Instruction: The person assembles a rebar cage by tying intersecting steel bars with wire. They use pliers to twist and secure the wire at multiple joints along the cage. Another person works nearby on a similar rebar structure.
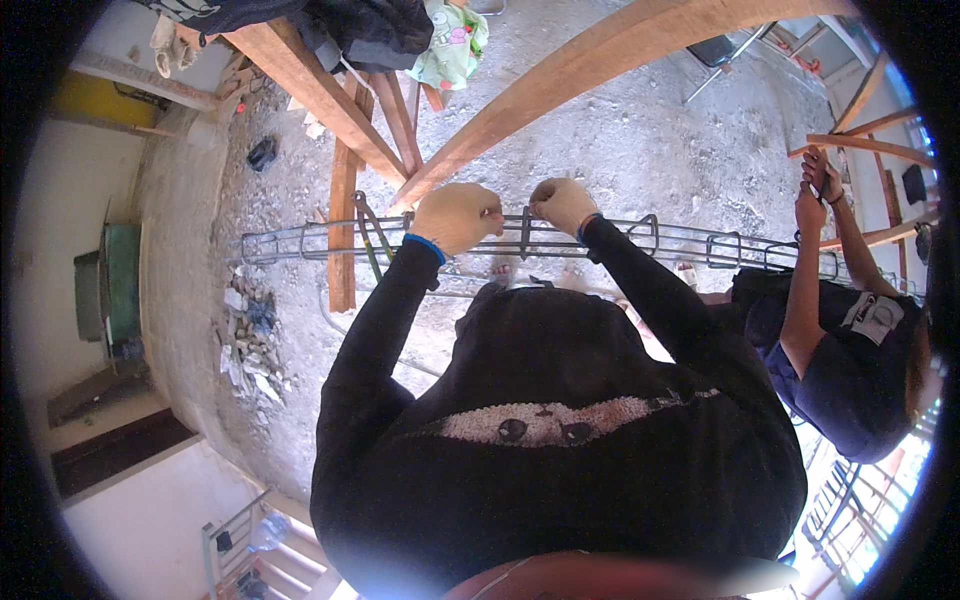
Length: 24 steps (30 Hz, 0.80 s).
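Note:
A long, narrow cage of steel bars (590, 232) with square stirrups runs crosswise in front of me. My left hand (458, 218), in a cream work glove with a blue cuff, is closed with fingertips pinched at the cage's upper bars. My right hand (563, 206), gloved alike, is pinched near the same bars, just right of an upright stirrup (525, 232). Whatever the fingers of either hand hold is too small or hidden to make out. Left of my left hand, pincers (371, 232) with long handles rest against the cage.
A wooden post (342, 220) and a long slanting beam (560, 85) stand around the cage. Dark clothing (370, 35) hangs at the top. Rubble (250, 335) lies on the left floor. To the right, a co-worker (840, 330) in dark clothes has raised hands by timber.

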Each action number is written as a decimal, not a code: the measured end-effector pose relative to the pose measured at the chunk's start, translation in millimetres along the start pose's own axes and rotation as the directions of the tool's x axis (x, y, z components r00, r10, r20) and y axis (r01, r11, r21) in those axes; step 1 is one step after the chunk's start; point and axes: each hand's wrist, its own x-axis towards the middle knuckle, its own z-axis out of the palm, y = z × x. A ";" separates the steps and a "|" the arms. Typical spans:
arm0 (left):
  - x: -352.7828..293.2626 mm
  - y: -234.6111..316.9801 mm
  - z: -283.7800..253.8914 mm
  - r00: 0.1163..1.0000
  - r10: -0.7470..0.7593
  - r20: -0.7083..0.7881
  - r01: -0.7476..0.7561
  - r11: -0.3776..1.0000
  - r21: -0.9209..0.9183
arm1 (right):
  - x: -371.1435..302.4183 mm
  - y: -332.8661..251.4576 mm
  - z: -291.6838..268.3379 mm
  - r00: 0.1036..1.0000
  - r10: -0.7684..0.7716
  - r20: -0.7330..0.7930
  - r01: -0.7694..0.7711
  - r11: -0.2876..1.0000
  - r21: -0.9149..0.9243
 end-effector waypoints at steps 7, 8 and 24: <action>34.9 -12.6 -5.4 0.997 0.004 -0.075 -0.003 1.000 0.020 | -24.4 -10.4 6.0 0.981 -0.057 -0.185 0.071 0.995 0.067; 45.1 -16.9 -6.5 0.998 -0.009 -0.064 0.009 1.000 0.004 | -25.7 -11.9 5.8 0.983 -0.042 -0.181 0.060 0.994 0.093; 98.0 -73.6 82.2 0.979 -0.183 0.093 0.198 0.959 -0.202 | -34.7 -8.6 9.8 0.966 -0.133 -0.222 0.176 0.967 0.184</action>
